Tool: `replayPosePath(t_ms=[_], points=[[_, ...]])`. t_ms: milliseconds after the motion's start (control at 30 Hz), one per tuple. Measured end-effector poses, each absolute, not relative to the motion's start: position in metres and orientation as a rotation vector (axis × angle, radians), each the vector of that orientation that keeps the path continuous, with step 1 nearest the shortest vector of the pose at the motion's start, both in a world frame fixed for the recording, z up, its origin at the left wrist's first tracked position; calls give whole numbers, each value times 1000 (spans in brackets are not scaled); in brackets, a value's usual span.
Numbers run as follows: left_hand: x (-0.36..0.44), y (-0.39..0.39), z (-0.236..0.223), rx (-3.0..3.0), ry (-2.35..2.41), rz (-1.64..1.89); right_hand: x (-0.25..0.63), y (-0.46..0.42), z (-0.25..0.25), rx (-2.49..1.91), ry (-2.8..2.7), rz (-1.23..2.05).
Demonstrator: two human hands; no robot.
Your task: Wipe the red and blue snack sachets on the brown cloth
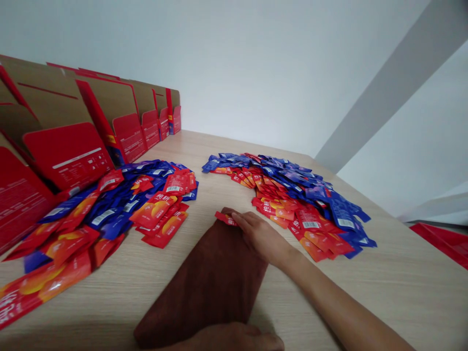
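My right hand [260, 236] rests at the far corner of a dark brown folded cloth [208, 282] on the wooden table [383, 282]. Its fingers are closed on a small red sachet [225, 218] at the cloth's edge. My left hand [234, 339] lies flat at the near edge of the cloth, at the bottom of the view, fingers stretched out. A pile of red and blue sachets [303, 204] lies just right of my right hand. Another, larger pile of sachets [109, 209] spreads to the left.
A row of open red and brown cardboard display boxes [73, 141] stands along the left edge of the table, against a white wall. Something flat and red [442, 241] lies beyond the table's right edge.
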State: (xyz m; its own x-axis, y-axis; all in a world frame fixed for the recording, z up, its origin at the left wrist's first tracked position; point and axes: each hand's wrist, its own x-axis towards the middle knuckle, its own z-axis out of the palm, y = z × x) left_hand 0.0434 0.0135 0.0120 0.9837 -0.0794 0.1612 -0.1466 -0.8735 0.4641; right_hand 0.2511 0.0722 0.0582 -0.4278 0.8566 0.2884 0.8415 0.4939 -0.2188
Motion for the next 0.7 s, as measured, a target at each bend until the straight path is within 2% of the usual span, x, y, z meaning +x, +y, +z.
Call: replayPosePath(t_ms=[100,200,400,567,700], points=[[50,20,34,2655,-97,205,239,68,68,-1449,-2435,-13],[50,22,34,2640,-94,181,212,65,75,-1270,-2452,-46],[35,12,-22,2533,-89,-28,140,67,68,-605,-2557,-213],[47,10,-56,2576,-190,181,109,75,59,-638,-2649,-286],[66,10,-75,2657,-185,344,97,83,57,-694,-2789,-177]])
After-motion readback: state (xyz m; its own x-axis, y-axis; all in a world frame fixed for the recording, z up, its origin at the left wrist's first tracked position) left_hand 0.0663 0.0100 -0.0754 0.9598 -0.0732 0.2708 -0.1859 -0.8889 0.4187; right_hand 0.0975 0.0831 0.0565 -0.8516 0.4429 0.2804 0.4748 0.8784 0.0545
